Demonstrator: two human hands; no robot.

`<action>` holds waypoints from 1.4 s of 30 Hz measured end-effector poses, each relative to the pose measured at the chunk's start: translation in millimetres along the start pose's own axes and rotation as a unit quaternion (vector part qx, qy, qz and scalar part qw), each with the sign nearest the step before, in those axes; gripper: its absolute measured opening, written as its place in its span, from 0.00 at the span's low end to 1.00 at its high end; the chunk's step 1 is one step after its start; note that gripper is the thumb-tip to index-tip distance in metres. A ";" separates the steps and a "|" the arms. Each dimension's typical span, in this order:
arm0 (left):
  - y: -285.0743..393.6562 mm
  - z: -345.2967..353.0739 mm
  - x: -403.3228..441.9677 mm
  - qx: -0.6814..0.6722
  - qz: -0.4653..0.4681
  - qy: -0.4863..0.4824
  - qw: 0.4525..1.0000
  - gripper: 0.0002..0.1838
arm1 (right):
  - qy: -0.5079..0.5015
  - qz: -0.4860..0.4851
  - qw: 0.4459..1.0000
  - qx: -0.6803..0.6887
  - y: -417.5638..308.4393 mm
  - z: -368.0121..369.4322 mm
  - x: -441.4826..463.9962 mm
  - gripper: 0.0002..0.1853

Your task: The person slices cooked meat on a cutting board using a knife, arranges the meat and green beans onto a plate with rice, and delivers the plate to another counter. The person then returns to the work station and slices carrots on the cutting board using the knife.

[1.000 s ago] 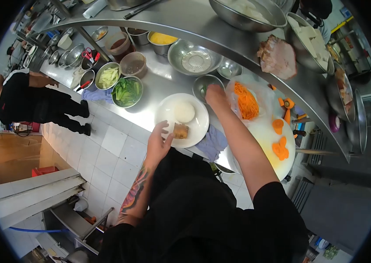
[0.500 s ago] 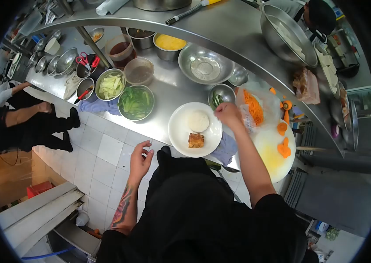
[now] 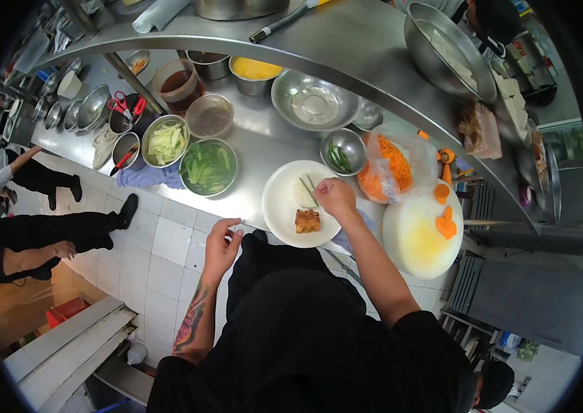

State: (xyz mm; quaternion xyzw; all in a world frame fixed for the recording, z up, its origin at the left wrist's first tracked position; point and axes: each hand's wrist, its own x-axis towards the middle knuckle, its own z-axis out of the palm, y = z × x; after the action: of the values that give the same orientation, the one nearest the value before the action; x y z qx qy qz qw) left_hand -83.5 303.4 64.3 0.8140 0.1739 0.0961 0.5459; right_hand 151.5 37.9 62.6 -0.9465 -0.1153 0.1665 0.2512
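Observation:
A white plate (image 3: pixel 276 219) near the counter edge holds a white round mound (image 3: pixel 299 195) that looks like rice, and a browned block of meat (image 3: pixel 307 221). Over the plate, my right hand (image 3: pixel 337 197) has its fingers pinched on thin green vegetable strips (image 3: pixel 310 191), which touch or hang just above the mound. More such strips lie in a small steel bowl (image 3: pixel 341 153) behind this hand. My left hand (image 3: pixel 222 244) hovers left of the plate in front of the counter, fingers loosely apart and holding nothing.
Leafy greens (image 3: pixel 207 167), cut cabbage (image 3: pixel 166 143) and a wide steel bowl (image 3: pixel 314 103) stand along the counter. Shredded carrot (image 3: pixel 386 165) in a bag and a round white cutting board (image 3: pixel 419 251) are at right. A steel shelf (image 3: pixel 346 55) overhangs the back. Other people stand left.
My right hand has moved from the small steel bowl down and left to the plate, bringing green strips over the white mound. My left hand stays nearly in place. People at left have shifted.

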 end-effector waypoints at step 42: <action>17.6 6.1 -25.3 0.008 -0.035 0.057 0.998 0.13 | -0.057 0.066 0.964 -0.252 36.1 -28.8 144.7 0.19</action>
State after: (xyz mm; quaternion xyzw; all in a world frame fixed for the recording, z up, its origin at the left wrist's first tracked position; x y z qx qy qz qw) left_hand -101.5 282.4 79.0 0.8050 0.2344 0.1219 0.5312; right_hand 299.9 38.4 30.4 -0.9737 -0.1049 0.2016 -0.0135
